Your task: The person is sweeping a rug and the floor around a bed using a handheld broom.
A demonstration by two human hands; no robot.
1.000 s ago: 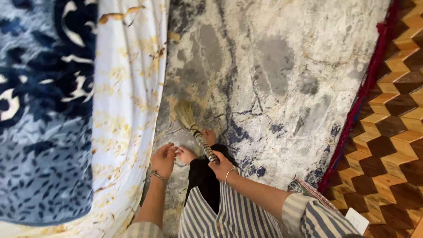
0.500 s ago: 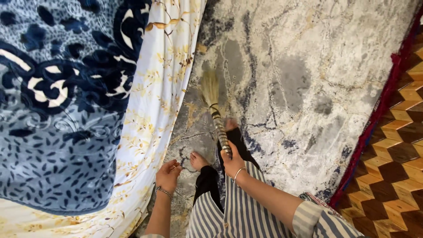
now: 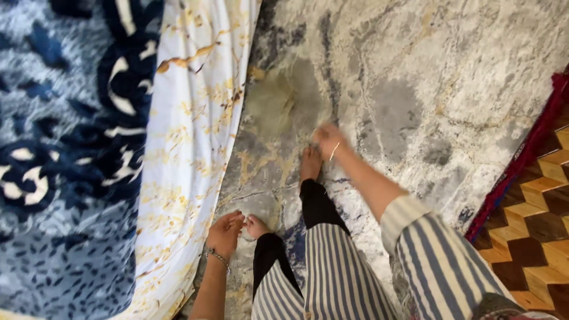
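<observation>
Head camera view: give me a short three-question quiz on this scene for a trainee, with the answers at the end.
1. True or false: the left hand is holding a cup.
2. What lies under the bare feet? A: grey marbled rug. B: green grass mat. C: bare tiles.
3. Fill in: the right hand, blurred by motion, grips a straw-coloured ____.

Key:
1. False. It is low beside the toes, at the edge of the white sheet, and no cup is there.
2. A.
3. broom.
</observation>
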